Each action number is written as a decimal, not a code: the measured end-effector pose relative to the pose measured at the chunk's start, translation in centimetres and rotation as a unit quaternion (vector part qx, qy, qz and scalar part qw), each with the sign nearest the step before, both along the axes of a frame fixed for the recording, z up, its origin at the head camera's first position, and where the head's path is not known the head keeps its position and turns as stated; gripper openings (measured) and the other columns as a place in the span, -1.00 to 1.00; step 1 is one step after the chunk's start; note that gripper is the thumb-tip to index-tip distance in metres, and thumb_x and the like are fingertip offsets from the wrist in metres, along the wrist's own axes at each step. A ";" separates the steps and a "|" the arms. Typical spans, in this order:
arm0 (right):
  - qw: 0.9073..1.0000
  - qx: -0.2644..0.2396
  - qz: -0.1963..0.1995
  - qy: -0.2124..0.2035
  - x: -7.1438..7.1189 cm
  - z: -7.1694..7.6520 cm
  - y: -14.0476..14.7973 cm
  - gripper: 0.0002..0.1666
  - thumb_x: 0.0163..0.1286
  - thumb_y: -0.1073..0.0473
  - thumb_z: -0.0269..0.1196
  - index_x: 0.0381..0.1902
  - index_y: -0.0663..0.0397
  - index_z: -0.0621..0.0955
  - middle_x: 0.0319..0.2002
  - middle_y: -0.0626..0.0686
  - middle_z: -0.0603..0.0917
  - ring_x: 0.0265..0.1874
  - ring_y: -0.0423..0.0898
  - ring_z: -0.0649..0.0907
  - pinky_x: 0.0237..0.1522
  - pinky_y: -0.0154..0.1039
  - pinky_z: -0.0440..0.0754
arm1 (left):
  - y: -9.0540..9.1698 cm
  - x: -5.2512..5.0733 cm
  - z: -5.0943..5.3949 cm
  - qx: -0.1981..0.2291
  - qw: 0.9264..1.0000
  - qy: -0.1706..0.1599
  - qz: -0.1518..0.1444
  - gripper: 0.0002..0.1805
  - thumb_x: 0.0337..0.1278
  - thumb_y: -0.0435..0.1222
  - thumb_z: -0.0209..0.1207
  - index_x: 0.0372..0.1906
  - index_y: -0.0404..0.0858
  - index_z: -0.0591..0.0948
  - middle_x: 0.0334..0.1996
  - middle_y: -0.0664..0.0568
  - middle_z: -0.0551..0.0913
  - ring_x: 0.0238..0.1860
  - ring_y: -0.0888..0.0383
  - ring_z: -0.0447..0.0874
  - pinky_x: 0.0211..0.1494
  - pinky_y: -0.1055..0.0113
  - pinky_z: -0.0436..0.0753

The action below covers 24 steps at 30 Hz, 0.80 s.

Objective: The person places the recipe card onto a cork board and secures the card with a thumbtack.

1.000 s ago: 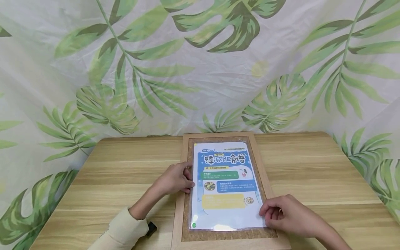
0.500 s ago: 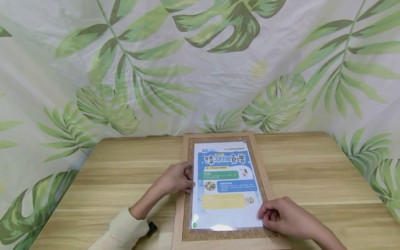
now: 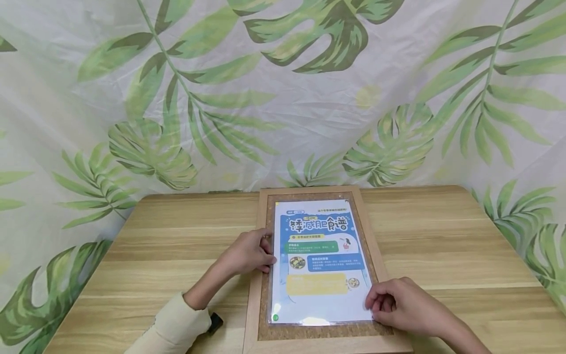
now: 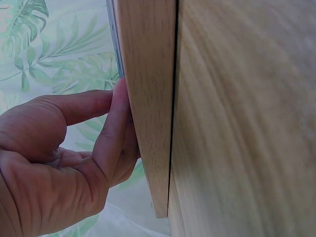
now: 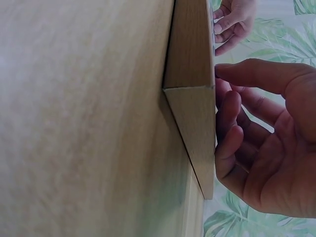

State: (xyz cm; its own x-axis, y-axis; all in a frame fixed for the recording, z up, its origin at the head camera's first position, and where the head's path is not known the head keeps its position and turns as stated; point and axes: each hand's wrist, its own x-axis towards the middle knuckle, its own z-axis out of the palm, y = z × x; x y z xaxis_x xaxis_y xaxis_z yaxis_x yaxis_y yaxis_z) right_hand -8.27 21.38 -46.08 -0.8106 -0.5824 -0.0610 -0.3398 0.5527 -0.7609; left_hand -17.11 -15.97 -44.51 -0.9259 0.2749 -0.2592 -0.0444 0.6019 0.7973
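A glossy poster point(image 3: 327, 307) with Chinese print lies on a wood-framed cork board point(image 3: 287, 334). Beside the poster's left edge is my left hand point(image 3: 247, 253), its thumb and curled fingers holding that edge; in the left wrist view the left hand point(image 4: 74, 148) has its fingertips against the frame side. My right hand point(image 3: 409, 305) pinches at the poster's lower right corner, and its fingers hide that corner. Seen from the right wrist, the right hand point(image 5: 266, 133) has its thumb at the board's face. A green pin point(image 3: 276, 317) sits at the lower left corner, a yellow pin point(image 3: 277, 203) at the upper left.
The board lies on a wood-grain table point(image 3: 442, 246). Behind the table hangs a leaf-patterned cloth point(image 3: 309, 108). A small black object point(image 3: 215, 323) shows beside the left sleeve point(image 3: 177, 322). A dark spot marks the poster's upper right corner.
My right hand has shifted slightly left at the lower right corner, its fingers drawing closer together. The left hand, poster and board have stayed in place.
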 end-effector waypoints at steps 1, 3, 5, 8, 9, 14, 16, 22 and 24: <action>1.000 -0.001 0.000 0.000 0.0 0.0 0.0 -0.79 0.26 0.34 0.50 -0.28 -0.10 0.75 -0.46 -0.30 0.65 -0.48 -0.44 0.56 -0.50 -0.42 0.64 | 0.0 0.0 0.0 0.000 1.000 0.000 -0.001 -0.22 0.20 -0.58 0.41 0.52 -0.46 0.41 -0.29 -0.11 0.65 -0.49 0.12 0.76 -0.37 0.28 0.86; 1.000 -0.003 -0.001 -0.002 0.0 0.0 0.0 -0.78 0.25 0.34 0.51 -0.27 -0.10 0.75 -0.45 -0.29 0.65 -0.48 -0.44 0.57 -0.50 -0.41 0.65 | 0.0 -0.1 0.0 0.000 1.000 0.000 -0.003 -0.22 0.20 -0.58 0.41 0.53 -0.46 0.40 -0.29 -0.11 0.65 -0.49 0.12 0.76 -0.37 0.28 0.86; 1.000 -0.004 -0.001 -0.006 0.0 0.0 0.0 -0.79 0.26 0.35 0.49 -0.26 -0.10 0.76 -0.44 -0.29 0.66 -0.48 -0.44 0.57 -0.50 -0.42 0.65 | 0.0 -0.1 0.0 0.000 1.000 0.000 -0.003 -0.21 0.20 -0.58 0.41 0.53 -0.47 0.39 -0.30 -0.11 0.65 -0.49 0.12 0.76 -0.38 0.28 0.86; 1.000 -0.005 0.001 -0.010 0.0 0.0 0.0 -0.79 0.29 0.36 0.47 -0.25 -0.10 0.77 -0.43 -0.29 0.67 -0.48 -0.44 0.57 -0.52 -0.42 0.65 | 0.0 -0.2 0.0 -0.002 1.000 0.000 -0.004 -0.20 0.20 -0.58 0.41 0.54 -0.47 0.39 -0.29 -0.11 0.65 -0.49 0.12 0.76 -0.38 0.29 0.85; 1.000 -0.006 0.002 -0.012 0.0 0.1 0.0 -0.79 0.30 0.36 0.46 -0.25 -0.09 0.77 -0.43 -0.29 0.68 -0.48 -0.44 0.58 -0.52 -0.42 0.65 | 0.0 -0.2 0.0 -0.002 1.000 0.000 -0.004 -0.20 0.20 -0.58 0.41 0.54 -0.47 0.39 -0.29 -0.12 0.65 -0.49 0.11 0.76 -0.38 0.29 0.85; 1.000 -0.016 0.019 -0.017 -0.1 0.3 0.4 -0.83 0.33 0.35 0.46 -0.21 -0.04 0.77 -0.42 -0.29 0.69 -0.45 -0.45 0.60 -0.49 -0.43 0.66 | 0.0 -0.2 0.1 -0.004 1.000 0.000 -0.005 -0.21 0.20 -0.58 0.41 0.52 -0.46 0.40 -0.29 -0.12 0.65 -0.48 0.11 0.76 -0.39 0.31 0.85; 0.999 -0.018 0.024 -0.021 -0.2 0.4 0.6 -0.84 0.33 0.34 0.47 -0.20 -0.02 0.76 -0.42 -0.28 0.70 -0.44 -0.45 0.60 -0.48 -0.44 0.66 | 0.0 -0.2 0.0 -0.004 1.000 0.000 -0.006 -0.21 0.20 -0.58 0.41 0.53 -0.46 0.40 -0.29 -0.12 0.65 -0.48 0.11 0.76 -0.39 0.31 0.85; 0.999 -0.016 0.024 -0.040 -0.2 0.5 0.9 -0.85 0.34 0.32 0.47 -0.19 0.00 0.76 -0.40 -0.27 0.71 -0.42 -0.44 0.61 -0.44 -0.44 0.66 | 0.0 -0.1 0.0 -0.003 1.000 0.001 -0.006 -0.20 0.20 -0.57 0.42 0.54 -0.45 0.39 -0.30 -0.11 0.65 -0.49 0.12 0.76 -0.39 0.29 0.85; 0.999 -0.014 0.020 -0.043 -0.2 0.4 0.9 -0.84 0.34 0.32 0.47 -0.18 -0.01 0.76 -0.41 -0.27 0.71 -0.41 -0.43 0.62 -0.43 -0.44 0.66 | 0.0 -0.1 0.0 -0.002 1.000 0.001 -0.005 -0.19 0.20 -0.58 0.42 0.54 -0.45 0.39 -0.30 -0.11 0.65 -0.49 0.12 0.76 -0.38 0.28 0.85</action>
